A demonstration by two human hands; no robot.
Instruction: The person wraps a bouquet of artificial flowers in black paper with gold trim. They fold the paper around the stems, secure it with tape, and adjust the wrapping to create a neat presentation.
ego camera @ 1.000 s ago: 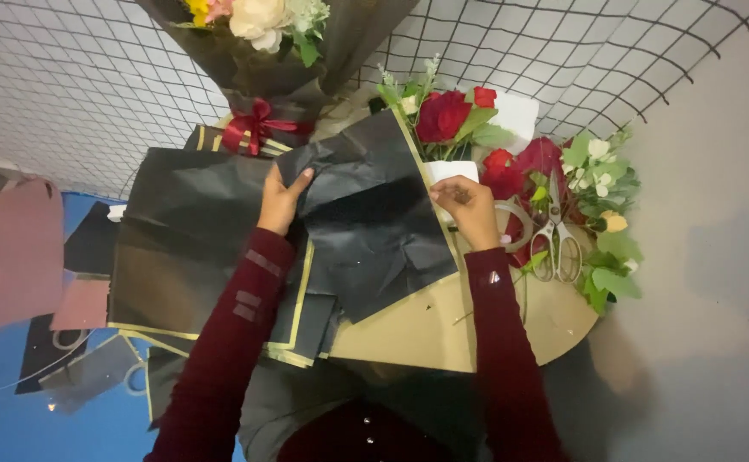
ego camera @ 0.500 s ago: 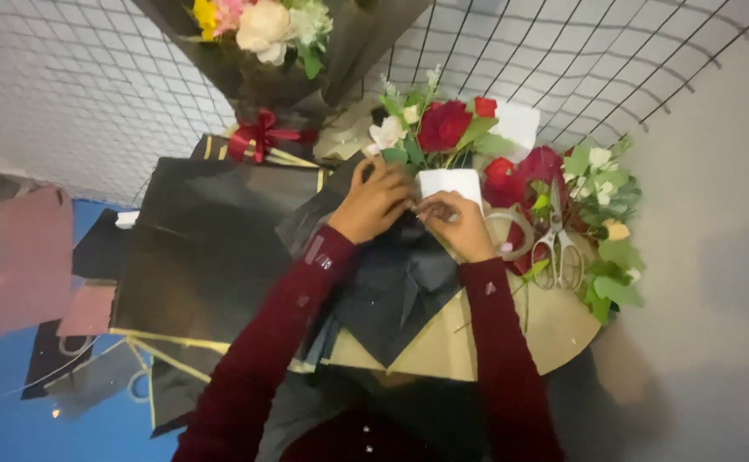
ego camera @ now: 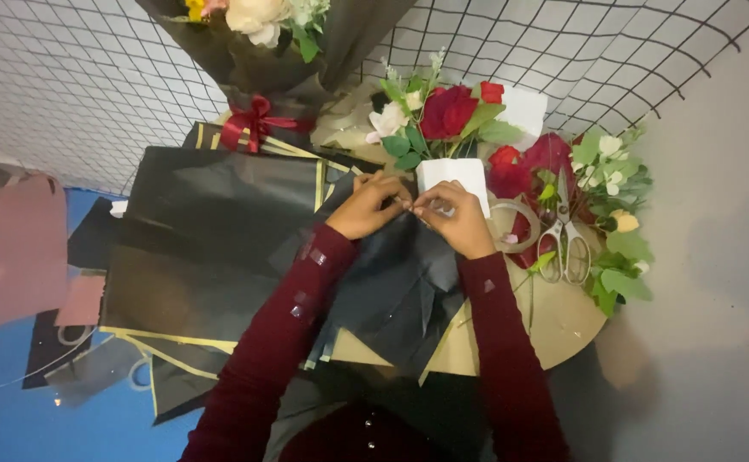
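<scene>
Far left: pink paper sheets (ego camera: 23,248) on the blue floor (ego camera: 15,419), off the bench edge. Next, a stack of black wrapping sheets (ego camera: 220,222) with gold borders overhangs the round tan bench (ego camera: 563,321) on its left side; their edges fan out, no bare bench there. Above it a wrapped bouquet (ego camera: 255,43) with a red ribbon (ego camera: 250,120) leans against the wire grid (ego camera: 66,85). Centre: left hand (ego camera: 370,205) and right hand (ego camera: 451,218) meet fingertip to fingertip, both pinched shut on the top of a bunched dark paper sheet (ego camera: 400,282), which hangs down between the forearms toward the near bench edge. Just beyond the fingers stands a white block (ego camera: 451,174), touching or nearly so, with red roses (ego camera: 447,111) and leaves behind it. Right of the right hand: tape roll (ego camera: 511,222), then scissors (ego camera: 563,244), handles toward the near edge, blades closed. More red and white flowers with greenery (ego camera: 614,205) crowd the right rim. Open bench only at near right, below the scissors. Grey wall (ego camera: 717,257) close on the right.
</scene>
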